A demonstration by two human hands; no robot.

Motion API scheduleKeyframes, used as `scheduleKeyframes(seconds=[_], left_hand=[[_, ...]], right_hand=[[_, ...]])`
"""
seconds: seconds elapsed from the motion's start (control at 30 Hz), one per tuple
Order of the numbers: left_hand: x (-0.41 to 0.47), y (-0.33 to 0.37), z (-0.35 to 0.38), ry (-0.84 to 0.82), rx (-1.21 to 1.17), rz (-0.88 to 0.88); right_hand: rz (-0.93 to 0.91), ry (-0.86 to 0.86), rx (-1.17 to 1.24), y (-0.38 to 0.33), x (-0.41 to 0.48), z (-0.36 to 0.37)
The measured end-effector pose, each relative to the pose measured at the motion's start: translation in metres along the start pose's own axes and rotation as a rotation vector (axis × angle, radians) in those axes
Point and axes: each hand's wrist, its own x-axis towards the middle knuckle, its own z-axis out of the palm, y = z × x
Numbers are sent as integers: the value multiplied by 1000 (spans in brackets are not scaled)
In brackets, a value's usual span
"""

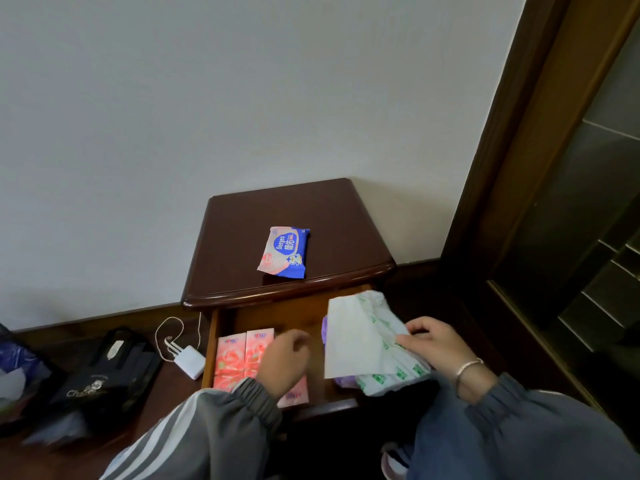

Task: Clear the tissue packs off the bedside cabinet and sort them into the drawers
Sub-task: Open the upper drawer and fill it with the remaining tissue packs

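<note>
A blue and pink wet-wipe pack (284, 251) lies alone on the dark wooden bedside cabinet (242, 237). Below it the top drawer (277, 315) stands pulled out. Several pink tissue packs (232, 358) lie in the drawer's left half. My left hand (284, 360) hovers over them with fingers curled, and I cannot see anything in it. My right hand (440, 348) grips a white and green tissue pack (367, 341) over the drawer's right half. A purple pack (343, 381) shows partly beneath it.
A white charger with a coiled cable (189, 362) and a black bag (104, 379) lie on the floor left of the cabinet. A dark wooden door frame (512, 168) rises at the right. The wall stands behind the cabinet.
</note>
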Motion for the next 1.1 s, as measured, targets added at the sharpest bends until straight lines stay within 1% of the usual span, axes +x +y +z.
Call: scheduleKeyframes(seconds=[0.1,0.23,0.37,0.47,0.53,0.6,0.67,0.73,0.83,0.9,0.97,1.1], left_hand=[[-1,-32,-20,52,199,49],[-2,-73,-34,37,474,-7],[-3,-95,-33,-9,525,3],[-4,-101,-29,3,540,32],[-3,-104,-27,20,527,41],[-4,-106,-25,33,511,46],[-5,-107,-23,49,501,46],[-4,-108,-21,60,488,51],[-3,-107,-20,61,474,55],[-3,-107,-21,60,472,53],[-4,-105,-21,59,469,55],[-5,-103,-22,53,472,53]], right_hand=[[15,-21,-51,-6,17,34],[28,-37,-126,-8,47,80],[-51,25,-211,-17,73,113],[-123,72,-274,-25,83,133],[-167,60,-324,-26,86,144],[-203,12,-361,-25,86,150],[-270,-30,-482,-22,85,149],[-373,-103,-696,-16,83,145],[-493,-256,-1038,-5,79,145],[-491,-343,-1185,-3,78,146],[-442,-432,-1279,-4,78,146],[-425,-540,-1362,-11,75,143]])
